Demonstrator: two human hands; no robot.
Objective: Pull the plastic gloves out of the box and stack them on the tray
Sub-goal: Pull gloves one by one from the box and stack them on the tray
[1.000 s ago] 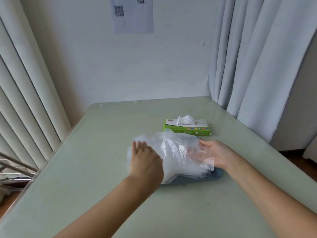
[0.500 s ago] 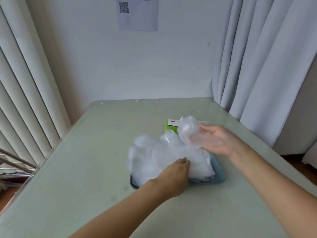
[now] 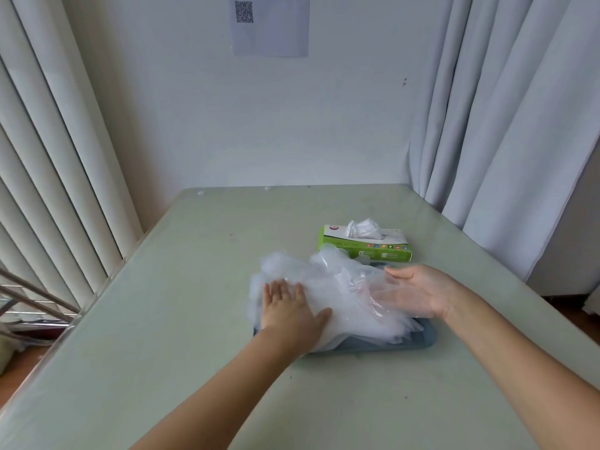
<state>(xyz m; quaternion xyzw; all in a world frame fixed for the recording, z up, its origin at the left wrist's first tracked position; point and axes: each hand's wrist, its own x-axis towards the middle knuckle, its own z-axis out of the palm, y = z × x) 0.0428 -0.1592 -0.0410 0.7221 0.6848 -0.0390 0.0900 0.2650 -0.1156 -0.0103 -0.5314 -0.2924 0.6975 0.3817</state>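
A loose heap of clear plastic gloves point(image 3: 344, 287) is seen piled on a blue-grey tray point(image 3: 422, 341) at the centre of a pale green table point(image 3: 194, 319), the heap spilling past the tray's left rim so that only the lower right corner of the tray is left showing. The left hand point(image 3: 289, 315) is laid palm down on the left side of the heap, fingers straight and slightly spread, nothing gripped; the light film is judged to be pinned this way so that it cannot slide or puff up. The right hand point(image 3: 418, 292) is held open at the right side of the heap, palm turned up and inward, fingers extended and closed on nothing; a thin sheet appears to be draped across the palm, though through the clear film it cannot be told whether it lies over or under it. Just behind the tray, the green and white box point(image 3: 367, 251) is set within easy reach, a tuft of plastic point(image 3: 362, 229) standing up out of its top slot, so more gloves are judged to remain inside.
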